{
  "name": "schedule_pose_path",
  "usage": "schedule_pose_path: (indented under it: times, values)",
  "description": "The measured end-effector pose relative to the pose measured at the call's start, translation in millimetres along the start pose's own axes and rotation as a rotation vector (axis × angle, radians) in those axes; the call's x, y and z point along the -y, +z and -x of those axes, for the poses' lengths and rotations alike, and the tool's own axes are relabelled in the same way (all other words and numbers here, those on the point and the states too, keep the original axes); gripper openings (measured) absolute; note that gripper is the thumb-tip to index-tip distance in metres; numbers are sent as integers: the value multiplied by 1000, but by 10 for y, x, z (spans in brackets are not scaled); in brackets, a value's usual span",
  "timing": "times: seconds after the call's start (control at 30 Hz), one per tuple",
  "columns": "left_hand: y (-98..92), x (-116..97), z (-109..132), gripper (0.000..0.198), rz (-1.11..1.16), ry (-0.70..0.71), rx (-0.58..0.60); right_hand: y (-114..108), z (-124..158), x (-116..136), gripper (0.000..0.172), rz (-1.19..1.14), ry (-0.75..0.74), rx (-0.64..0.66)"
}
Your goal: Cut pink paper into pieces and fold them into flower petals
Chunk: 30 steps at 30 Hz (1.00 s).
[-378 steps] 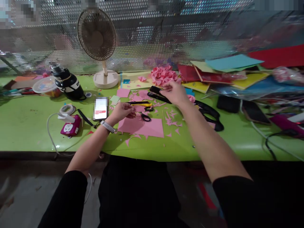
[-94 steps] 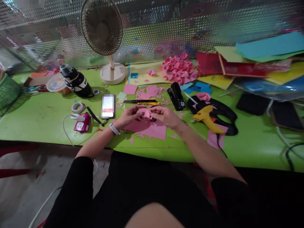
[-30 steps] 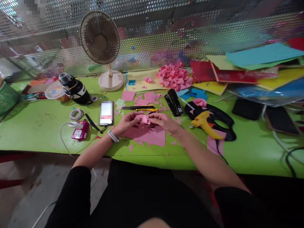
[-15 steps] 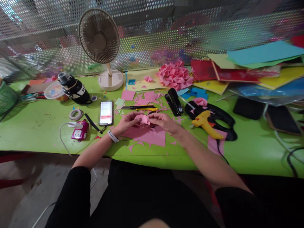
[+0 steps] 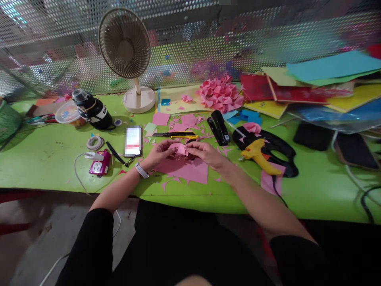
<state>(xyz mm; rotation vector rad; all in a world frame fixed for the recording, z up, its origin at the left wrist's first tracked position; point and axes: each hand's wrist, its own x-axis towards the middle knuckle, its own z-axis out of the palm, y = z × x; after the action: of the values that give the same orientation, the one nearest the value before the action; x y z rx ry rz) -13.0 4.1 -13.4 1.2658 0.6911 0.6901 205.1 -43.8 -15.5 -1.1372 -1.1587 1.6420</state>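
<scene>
Between my two hands is a small piece of pink paper [image 5: 179,149], curved and partly hidden by the fingers. My left hand [image 5: 159,154] pinches its left side, while the fingertips of my right hand [image 5: 204,153] close on its right edge. Below them lies a larger pink sheet [image 5: 190,171] with cut edges and curved offcuts around it. Just beyond the hands rests a yellow and black utility knife [image 5: 178,135]. Farther back, a cluster of folded pink paper pieces [image 5: 220,94] sits on a yellow sheet.
Right of my hands are a black stapler [image 5: 219,128] and a yellow glue gun [image 5: 257,155] with its cord. To the left lie a phone [image 5: 133,141], a pink power socket [image 5: 100,163] and a tape roll [image 5: 95,142]. A fan [image 5: 138,100] and a black bottle [image 5: 92,111] stand behind.
Both hands keep their hold on the pink paper in nearly the same spot. The view has shifted very slightly; nothing else visibly moved.
</scene>
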Motion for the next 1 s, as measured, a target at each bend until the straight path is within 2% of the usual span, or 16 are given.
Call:
schedule_pose_path:
  times: [1.0]
  values:
    - [-10,41,-13,46,-2,22,8,-44,-8,-52,27,5,16,2]
